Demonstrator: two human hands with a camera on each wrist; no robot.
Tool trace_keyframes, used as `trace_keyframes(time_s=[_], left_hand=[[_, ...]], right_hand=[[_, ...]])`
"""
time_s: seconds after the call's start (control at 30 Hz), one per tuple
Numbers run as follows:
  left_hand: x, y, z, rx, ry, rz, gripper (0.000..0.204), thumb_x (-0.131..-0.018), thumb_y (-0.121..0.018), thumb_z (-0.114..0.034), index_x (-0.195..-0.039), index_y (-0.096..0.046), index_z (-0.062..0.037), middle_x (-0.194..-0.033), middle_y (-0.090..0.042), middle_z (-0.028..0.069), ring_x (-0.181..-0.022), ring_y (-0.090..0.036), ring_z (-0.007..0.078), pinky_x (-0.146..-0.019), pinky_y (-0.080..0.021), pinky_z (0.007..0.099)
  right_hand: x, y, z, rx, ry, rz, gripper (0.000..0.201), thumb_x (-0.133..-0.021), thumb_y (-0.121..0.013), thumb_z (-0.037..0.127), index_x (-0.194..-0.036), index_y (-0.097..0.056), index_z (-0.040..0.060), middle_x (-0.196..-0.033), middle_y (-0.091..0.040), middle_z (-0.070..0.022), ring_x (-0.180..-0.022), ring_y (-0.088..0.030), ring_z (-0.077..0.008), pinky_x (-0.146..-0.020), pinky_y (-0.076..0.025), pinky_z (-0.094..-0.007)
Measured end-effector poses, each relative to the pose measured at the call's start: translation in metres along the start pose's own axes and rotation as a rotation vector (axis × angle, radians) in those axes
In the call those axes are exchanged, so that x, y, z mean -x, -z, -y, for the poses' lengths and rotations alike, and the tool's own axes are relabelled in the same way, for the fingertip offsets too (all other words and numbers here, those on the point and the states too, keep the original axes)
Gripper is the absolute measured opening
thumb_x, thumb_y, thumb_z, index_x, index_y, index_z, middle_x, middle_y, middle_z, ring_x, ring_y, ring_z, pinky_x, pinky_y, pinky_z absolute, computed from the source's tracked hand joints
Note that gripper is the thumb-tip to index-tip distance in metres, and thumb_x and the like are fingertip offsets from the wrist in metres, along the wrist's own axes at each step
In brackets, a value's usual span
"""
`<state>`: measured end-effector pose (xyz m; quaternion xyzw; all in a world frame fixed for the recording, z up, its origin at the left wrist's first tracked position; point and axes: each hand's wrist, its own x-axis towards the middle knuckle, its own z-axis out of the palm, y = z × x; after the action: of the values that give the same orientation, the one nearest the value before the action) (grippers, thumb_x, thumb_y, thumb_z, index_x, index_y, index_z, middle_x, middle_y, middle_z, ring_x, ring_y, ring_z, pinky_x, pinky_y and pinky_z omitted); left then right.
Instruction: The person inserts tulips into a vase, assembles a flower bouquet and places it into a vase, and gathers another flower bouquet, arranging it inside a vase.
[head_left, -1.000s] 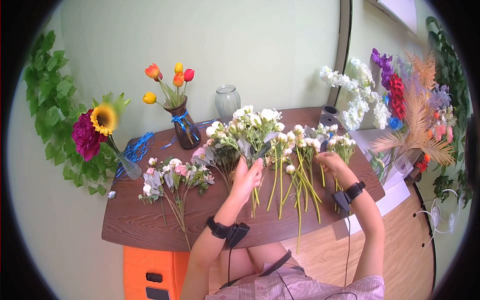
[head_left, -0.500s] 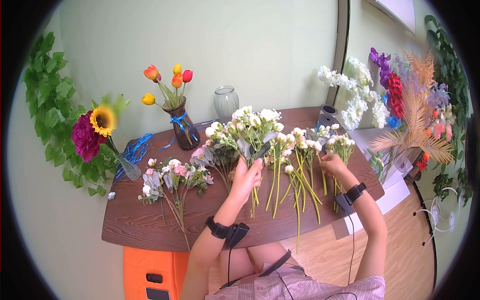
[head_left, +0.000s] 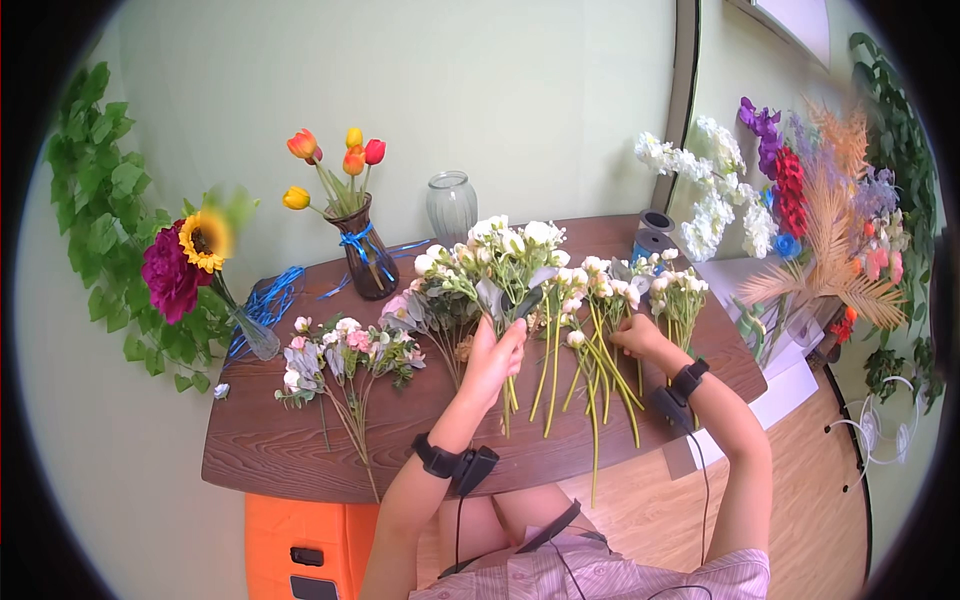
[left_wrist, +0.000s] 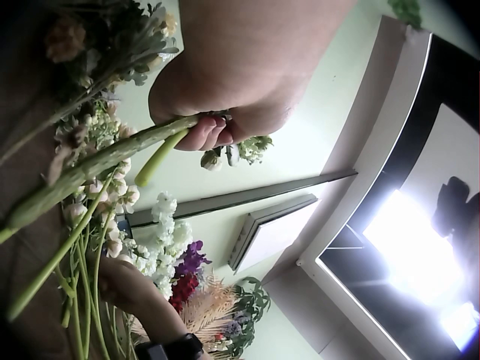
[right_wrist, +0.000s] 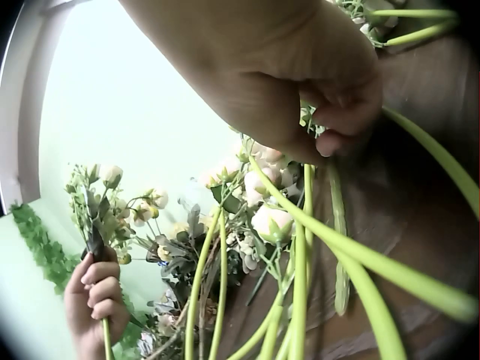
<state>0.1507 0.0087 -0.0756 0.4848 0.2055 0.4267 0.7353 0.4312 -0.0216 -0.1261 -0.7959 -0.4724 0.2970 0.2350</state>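
My left hand (head_left: 494, 352) grips an upright bunch of white artificial flowers (head_left: 510, 245) by the stems, its blooms above the fist. Its cut stem ends (left_wrist: 161, 159) poke out below the fist in the left wrist view. To the right, my right hand (head_left: 640, 338) is among loose white rose sprays (head_left: 598, 280) with long green stems. In the right wrist view its thumb and fingertips pinch a green stem (right_wrist: 339, 240) that hangs below them. Another white spray (head_left: 685, 290) lies just right of this hand.
Pink and white flowers (head_left: 350, 350) lie at left on the brown table (head_left: 270, 440). Behind stand a dark vase (head_left: 372, 260) of tulips, an empty glass vase (head_left: 453, 205) and ribbon spools (head_left: 655, 240). Blue ribbon (head_left: 270, 305) and a sunflower vase (head_left: 258, 335) are at the far left.
My right hand has moved left and slightly down, from the right-hand spray towards the middle stems, and now pinches a stem. The left hand keeps its bunch in nearly the same place.
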Motion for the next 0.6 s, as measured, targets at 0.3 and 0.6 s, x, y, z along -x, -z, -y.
trace_keyframes(time_s=[0.3,0.6], left_hand=[[0.0,0.001,0.001,-0.01,-0.011,0.004,0.013,-0.087,-0.05,-0.013,-0.091,-0.037,-0.01,-0.068,-0.04,-0.0015,-0.045,-0.031,0.0022,-0.038,-0.022,0.0159],[-0.001,-0.004,0.002,-0.005,0.005,0.011,0.013,-0.087,-0.05,-0.013,-0.092,-0.038,-0.0103,-0.069,-0.041,-0.0018,-0.046,-0.031,0.0021,-0.038,-0.023,0.0161]], right_hand=[[0.013,-0.001,0.007,0.218,0.474,-0.629,0.019,-0.07,-0.058,0.008,-0.079,-0.043,0.0015,-0.065,-0.055,-0.0183,-0.065,-0.054,-0.039,-0.059,-0.042,-0.0442],[0.027,0.034,0.02,0.108,0.482,-0.734,0.019,-0.072,-0.062,0.008,-0.084,-0.049,0.0008,-0.064,-0.058,-0.0178,-0.061,-0.057,-0.0355,-0.055,-0.044,-0.0414]])
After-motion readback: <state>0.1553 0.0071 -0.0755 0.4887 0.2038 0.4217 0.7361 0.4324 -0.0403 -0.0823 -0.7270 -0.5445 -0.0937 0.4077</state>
